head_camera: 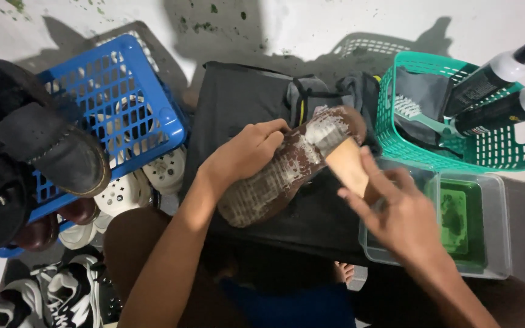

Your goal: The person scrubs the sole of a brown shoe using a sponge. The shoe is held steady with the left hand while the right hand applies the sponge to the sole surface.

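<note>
My left hand (247, 152) grips a brown shoe (277, 176) turned sole up, its sole covered with white foam. The shoe rests over a black cloth (238, 103) on a low surface. My right hand (396, 212) holds a wooden-handled brush (344, 161), its head pressed against the foamy sole near the heel end. Both hands are close together at the middle of the view.
A blue basket (153, 115) with dark shoes stands at left, white and black shoes below it. A teal basket (457, 155) at right holds a brush, a grey cloth and two black bottles. A clear tub (499, 243) of green liquid sits by my right hand.
</note>
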